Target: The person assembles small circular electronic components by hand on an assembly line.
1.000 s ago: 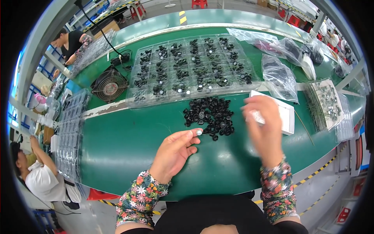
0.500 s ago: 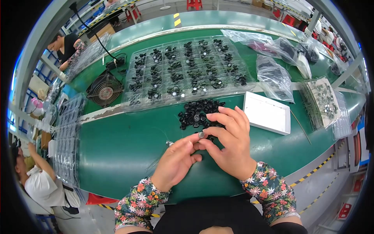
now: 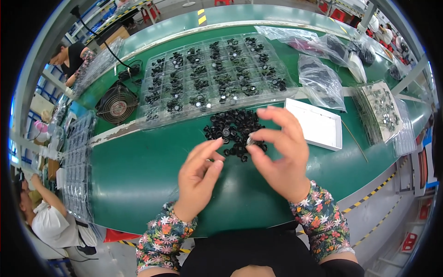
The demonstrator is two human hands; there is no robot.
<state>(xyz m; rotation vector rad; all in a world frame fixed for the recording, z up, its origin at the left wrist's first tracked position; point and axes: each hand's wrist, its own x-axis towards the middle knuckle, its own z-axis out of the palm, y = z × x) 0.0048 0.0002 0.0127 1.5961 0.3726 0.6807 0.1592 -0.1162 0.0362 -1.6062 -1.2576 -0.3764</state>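
Note:
My right hand [image 3: 284, 159] pinches a small round silvery part [image 3: 250, 140] between thumb and forefinger, its other fingers lifted and slightly blurred. To the left, my left hand [image 3: 196, 177] is held with thumb and forefinger apart and nothing visible between their tips. A small shiny spot [image 3: 221, 159] shows by its curled fingers; I cannot make out what it is. Just beyond both hands lies a loose pile of small black round parts [image 3: 230, 127] on the green table [image 3: 134, 177]. My right fingers hover over the pile's right edge.
Behind the pile, a clear compartment tray [image 3: 184, 76] holds many black parts. A white box lid [image 3: 316, 127], a thin stick [image 3: 354, 141] and plastic bags [image 3: 320, 83] are at right. A fan [image 3: 117, 105] and stacked clear trays [image 3: 78, 166] stand left, near a seated co-worker [image 3: 57, 221].
My hands, together around the small silvery part before, have moved apart. The part is now in my right hand, which has risen toward the pile, while my left hand's fingers have spread. The view has shifted slightly.

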